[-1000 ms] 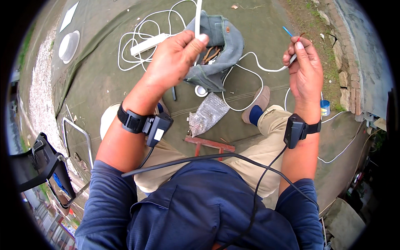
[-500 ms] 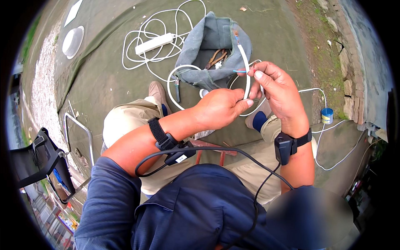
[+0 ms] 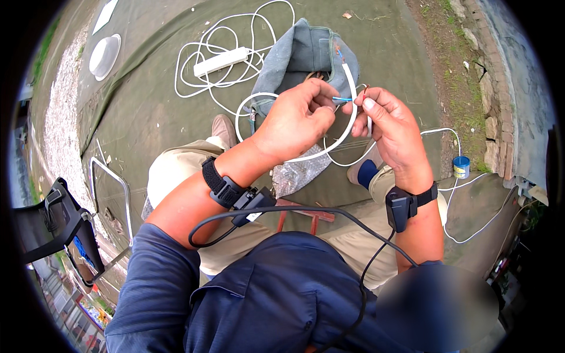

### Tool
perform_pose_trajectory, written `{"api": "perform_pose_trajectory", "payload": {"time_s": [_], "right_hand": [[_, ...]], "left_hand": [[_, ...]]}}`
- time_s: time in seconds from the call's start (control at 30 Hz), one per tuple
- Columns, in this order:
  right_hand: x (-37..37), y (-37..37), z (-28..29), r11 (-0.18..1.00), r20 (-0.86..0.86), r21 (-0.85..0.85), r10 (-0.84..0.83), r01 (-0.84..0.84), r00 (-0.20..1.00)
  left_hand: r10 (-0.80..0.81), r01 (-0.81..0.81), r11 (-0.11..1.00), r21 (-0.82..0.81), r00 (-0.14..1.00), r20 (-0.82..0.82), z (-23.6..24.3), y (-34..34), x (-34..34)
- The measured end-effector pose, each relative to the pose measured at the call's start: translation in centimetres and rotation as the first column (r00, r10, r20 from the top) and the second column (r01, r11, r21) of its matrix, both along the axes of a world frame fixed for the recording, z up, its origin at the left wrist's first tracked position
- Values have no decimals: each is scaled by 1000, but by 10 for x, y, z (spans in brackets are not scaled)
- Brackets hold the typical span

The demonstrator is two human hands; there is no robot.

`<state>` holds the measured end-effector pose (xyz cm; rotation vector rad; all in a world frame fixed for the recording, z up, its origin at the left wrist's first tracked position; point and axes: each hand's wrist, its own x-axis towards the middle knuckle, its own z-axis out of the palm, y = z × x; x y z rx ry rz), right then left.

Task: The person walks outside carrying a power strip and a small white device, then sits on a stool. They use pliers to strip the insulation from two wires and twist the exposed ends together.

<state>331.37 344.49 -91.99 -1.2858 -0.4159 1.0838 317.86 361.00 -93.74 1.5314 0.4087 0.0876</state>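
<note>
My right hand is closed, thumb against fingers, on a thin white electrical cable with red and blue wires at its end. The blue wire points left, toward my left hand. My left hand holds nothing that I can see; its thumb and fingers are apart close to that blue wire's tip. A thicker white cable loops below and between the hands. Its stripped end, with bare copper strands, stands up before the grey-blue cloth bag. The fingertips of my right hand are partly hidden.
Beyond the hands lie a white power strip and its coiled cord. Clear bubble wrap and a red stool-like frame are between my legs. A blue can stands right, near a stone edge. A white bowl sits far left.
My left hand has let go of the thick white cable and moved up and left, opening near the blue wire. The thick cable's loop now sags lower. My right hand keeps its hold.
</note>
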Motion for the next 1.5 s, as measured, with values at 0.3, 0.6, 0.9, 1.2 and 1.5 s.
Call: {"api": "perform_pose_trajectory", "payload": {"time_s": [0.3, 0.6, 0.9, 1.2, 1.5], "right_hand": [[-5, 2, -3, 997, -21, 18, 77, -77, 997], [-7, 4, 0, 999, 1, -13, -32, 32, 999], [2, -1, -3, 994, -45, 40, -102, 104, 994], [4, 1, 2, 978, 69, 101, -189, 182, 980], [4, 1, 10, 983, -88, 146, -100, 112, 991]], "left_hand": [[104, -84, 917, -390, 994, 32, 2, -2, 11], [235, -196, 882, -428, 971, 39, 8, 4, 15], [186, -151, 871, -467, 982, 29, 18, 5, 10], [122, -79, 896, -436, 990, 70, 15, 0, 9], [-29, 53, 948, -313, 996, 81, 13, -5, 6]]}}
